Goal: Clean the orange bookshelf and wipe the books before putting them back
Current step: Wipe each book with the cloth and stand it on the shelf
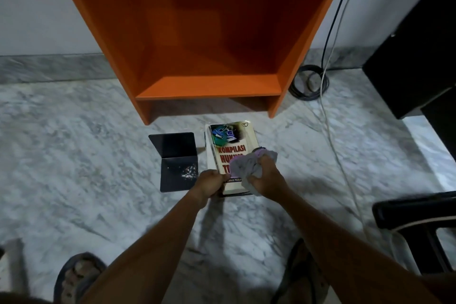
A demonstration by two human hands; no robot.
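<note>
The book carries the cover text "KOMPILASI HUKUM" (a third line starts with "T"; the rest is covered, and the small line below cannot be read in full). It is cover up above the marble floor, just in front of the orange bookshelf. Its long axis runs from the person toward the shelf, title head farthest away.

The left hand grips the near left corner, fingers curled. The right hand clutches a crumpled grey cloth against the cover. A black bookend stands just left.
</note>
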